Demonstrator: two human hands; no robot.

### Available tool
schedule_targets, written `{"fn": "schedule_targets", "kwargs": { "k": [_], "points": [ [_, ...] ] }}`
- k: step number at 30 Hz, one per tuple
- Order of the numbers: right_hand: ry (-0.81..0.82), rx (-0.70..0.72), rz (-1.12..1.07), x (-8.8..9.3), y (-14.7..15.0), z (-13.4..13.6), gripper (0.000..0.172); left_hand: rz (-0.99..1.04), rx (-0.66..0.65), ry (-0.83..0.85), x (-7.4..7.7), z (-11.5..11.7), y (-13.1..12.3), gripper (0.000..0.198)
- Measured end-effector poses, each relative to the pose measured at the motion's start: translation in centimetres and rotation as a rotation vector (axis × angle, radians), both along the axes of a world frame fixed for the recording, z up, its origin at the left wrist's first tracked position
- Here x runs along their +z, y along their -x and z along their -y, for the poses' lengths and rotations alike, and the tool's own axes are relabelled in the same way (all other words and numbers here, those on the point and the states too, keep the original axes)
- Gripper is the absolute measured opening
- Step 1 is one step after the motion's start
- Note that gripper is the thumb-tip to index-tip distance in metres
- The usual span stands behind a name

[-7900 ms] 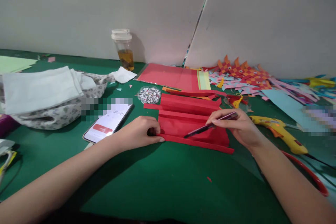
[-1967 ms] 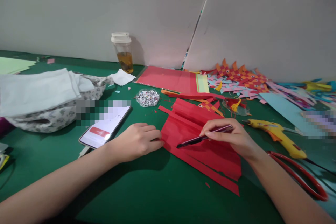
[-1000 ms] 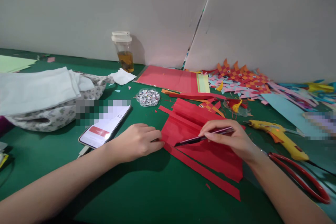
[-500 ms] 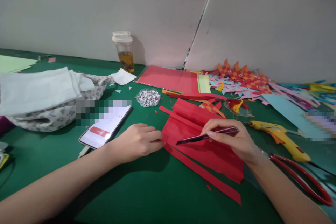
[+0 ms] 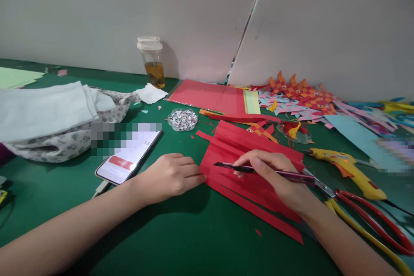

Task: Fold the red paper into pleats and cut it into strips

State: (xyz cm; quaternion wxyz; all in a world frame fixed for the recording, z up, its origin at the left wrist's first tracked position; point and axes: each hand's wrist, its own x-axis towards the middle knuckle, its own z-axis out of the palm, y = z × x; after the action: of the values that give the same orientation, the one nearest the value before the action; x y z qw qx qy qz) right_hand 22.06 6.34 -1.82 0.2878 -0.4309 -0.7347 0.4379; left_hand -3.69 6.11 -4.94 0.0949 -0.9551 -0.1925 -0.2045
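A folded sheet of red paper point(image 5: 239, 144) lies on the green mat, slit into long strips along its near side. My left hand point(image 5: 171, 177) is closed, with its fingertips pressing on the sheet's left corner. My right hand point(image 5: 274, 177) is wrapped round a slim craft knife point(image 5: 258, 169). The knife lies almost level, and its dark blade tip rests on the paper close to the left edge. One loose red strip point(image 5: 258, 213) trails toward me on the near side.
A phone point(image 5: 127, 157) lies left of my left hand. Behind the paper are a dish of googly eyes point(image 5: 183, 119), a stack of coloured sheets point(image 5: 213, 97) and a jar point(image 5: 152, 61). A yellow glue gun point(image 5: 346, 166) and red-handled scissors point(image 5: 371, 220) lie on the right, woven paper fish point(image 5: 297, 92) further back, and a cloth bag point(image 5: 54, 129) on the left.
Over the last second my right hand turned and slid left, carrying the knife tip closer to the paper's left edge. My left hand stayed put. Earlier the sheet lay straight; it now sits angled.
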Motion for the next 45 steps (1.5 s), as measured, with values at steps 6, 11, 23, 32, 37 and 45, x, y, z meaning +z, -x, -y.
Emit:
{"fn": "schedule_targets", "kwargs": {
  "k": [6,11,23,32,37,45],
  "points": [
    [-0.019,-0.112,0.039,-1.0,2.2,0.2,0.015,-0.010,-0.025,0.014,-0.4,0.1,-0.2,0.019],
    [0.007,-0.105,0.011,-2.3,3.3,0.2,0.013,-0.028,-0.015,-0.024,-0.6,0.4,-0.2,0.017],
    [-0.054,-0.108,-0.015,-3.3,2.8,0.4,0.012,-0.027,0.035,-0.052,-0.2,0.6,-0.5,0.021],
    [-0.034,-0.067,0.069,-2.7,3.6,0.5,0.008,-0.008,0.068,-0.041,-0.5,0.5,-0.3,0.023],
    [-0.018,-0.055,0.065,-3.0,3.6,0.3,0.010,-0.004,0.067,-0.020,-0.7,0.4,-0.2,0.023],
    [-0.016,-0.039,0.069,-3.1,3.5,0.2,0.010,0.004,0.072,-0.016,-0.6,0.4,-0.1,0.022]
  ]
}}
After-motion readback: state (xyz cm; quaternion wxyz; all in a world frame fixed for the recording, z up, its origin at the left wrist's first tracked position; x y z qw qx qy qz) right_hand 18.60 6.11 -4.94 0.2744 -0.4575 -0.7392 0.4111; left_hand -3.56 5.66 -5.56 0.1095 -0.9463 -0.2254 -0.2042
